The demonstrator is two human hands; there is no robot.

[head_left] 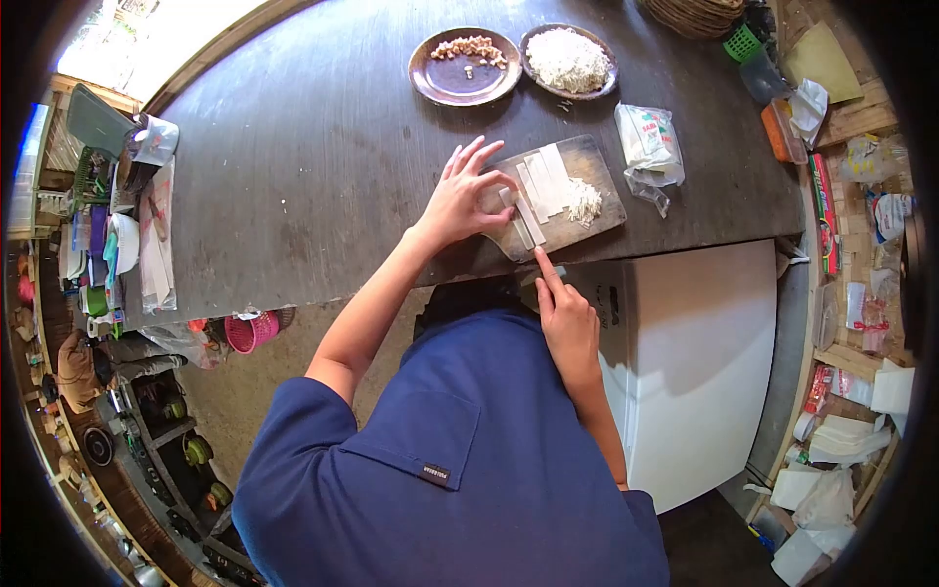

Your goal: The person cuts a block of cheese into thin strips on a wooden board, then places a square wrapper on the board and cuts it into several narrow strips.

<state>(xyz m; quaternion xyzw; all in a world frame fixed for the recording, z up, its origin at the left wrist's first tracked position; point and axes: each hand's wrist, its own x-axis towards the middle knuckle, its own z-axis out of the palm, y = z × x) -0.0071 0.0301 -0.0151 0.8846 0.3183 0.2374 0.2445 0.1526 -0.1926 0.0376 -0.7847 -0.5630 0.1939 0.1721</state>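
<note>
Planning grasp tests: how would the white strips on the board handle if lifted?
Probably light and bendy: the white strips look thin and flat. Likely soft, given the fine shreds beside them. The left hand pins them, so they may slide.

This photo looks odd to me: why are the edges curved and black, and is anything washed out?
Head view: a fisheye lens bends the table edge and blackens the corners; daylight washes out the top left and the white cabinet glares; the lower-left shelves lie in shade; the left hand, the right hand and the cutting board look sharp.
</note>
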